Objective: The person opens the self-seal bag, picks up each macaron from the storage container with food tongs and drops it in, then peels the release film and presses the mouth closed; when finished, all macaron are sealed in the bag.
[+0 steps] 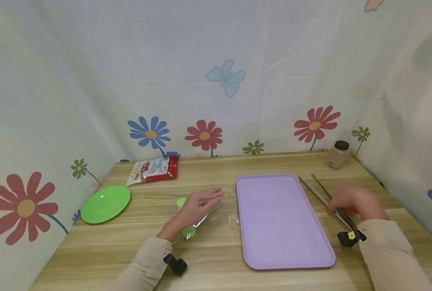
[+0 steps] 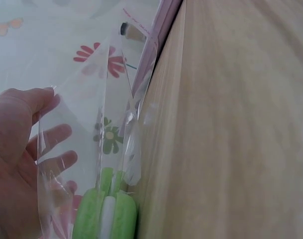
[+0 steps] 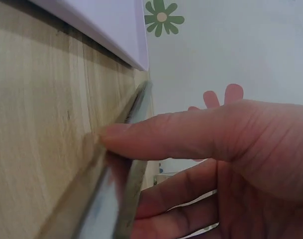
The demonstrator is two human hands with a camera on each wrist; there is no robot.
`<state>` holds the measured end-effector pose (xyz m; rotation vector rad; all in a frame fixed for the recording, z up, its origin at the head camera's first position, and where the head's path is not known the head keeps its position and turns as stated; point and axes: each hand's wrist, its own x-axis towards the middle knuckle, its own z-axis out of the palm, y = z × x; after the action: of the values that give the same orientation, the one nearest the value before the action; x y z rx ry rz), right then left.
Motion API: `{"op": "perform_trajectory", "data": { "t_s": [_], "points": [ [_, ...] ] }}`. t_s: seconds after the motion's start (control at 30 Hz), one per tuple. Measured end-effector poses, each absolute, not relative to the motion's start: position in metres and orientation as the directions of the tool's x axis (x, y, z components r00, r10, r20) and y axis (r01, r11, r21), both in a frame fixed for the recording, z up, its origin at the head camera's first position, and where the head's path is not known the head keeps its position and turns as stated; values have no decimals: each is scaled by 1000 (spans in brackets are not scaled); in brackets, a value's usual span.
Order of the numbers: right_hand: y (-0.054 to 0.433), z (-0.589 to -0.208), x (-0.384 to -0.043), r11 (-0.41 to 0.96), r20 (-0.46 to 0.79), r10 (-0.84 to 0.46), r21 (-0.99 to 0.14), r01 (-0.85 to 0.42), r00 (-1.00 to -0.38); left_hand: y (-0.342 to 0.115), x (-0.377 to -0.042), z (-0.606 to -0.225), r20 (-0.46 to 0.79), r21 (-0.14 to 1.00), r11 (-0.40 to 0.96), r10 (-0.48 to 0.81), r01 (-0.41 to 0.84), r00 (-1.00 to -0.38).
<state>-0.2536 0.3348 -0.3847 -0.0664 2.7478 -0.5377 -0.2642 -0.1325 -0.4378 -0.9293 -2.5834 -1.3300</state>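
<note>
My left hand [image 1: 198,206] is over a clear plastic bag [image 2: 79,119] left of the lilac tray, its thumb and forefinger pinching the bag's edge. Through the film the other fingers show. Inside the bag are light green, macaron-like pieces [image 2: 124,214]; the nearest has a white band between two green halves. On the other side of the tray, my right hand [image 1: 358,202] holds metal tongs [image 1: 316,194], the thumb on top and the fingers beneath. Both tong arms point away from me, with their far tips apart; the hand hides part of them.
The lilac tray [image 1: 281,222] lies between the hands with nothing on it. A green plate [image 1: 106,204] is at the left edge, a red and white packet [image 1: 154,169] at the back left. At the back right stands a black-lidded jar [image 1: 338,155]. Flowered curtains [image 1: 179,81] surround the wooden table [image 1: 208,268].
</note>
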Motion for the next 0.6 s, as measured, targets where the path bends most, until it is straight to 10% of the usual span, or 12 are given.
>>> {"op": "perform_trajectory", "data": {
  "t_s": [0.6],
  "points": [
    [331, -372, -251, 924, -379, -189, -380, -34, -906, -135, -265, -438, 316, 717, 459, 458, 525, -831]
  ]
}}
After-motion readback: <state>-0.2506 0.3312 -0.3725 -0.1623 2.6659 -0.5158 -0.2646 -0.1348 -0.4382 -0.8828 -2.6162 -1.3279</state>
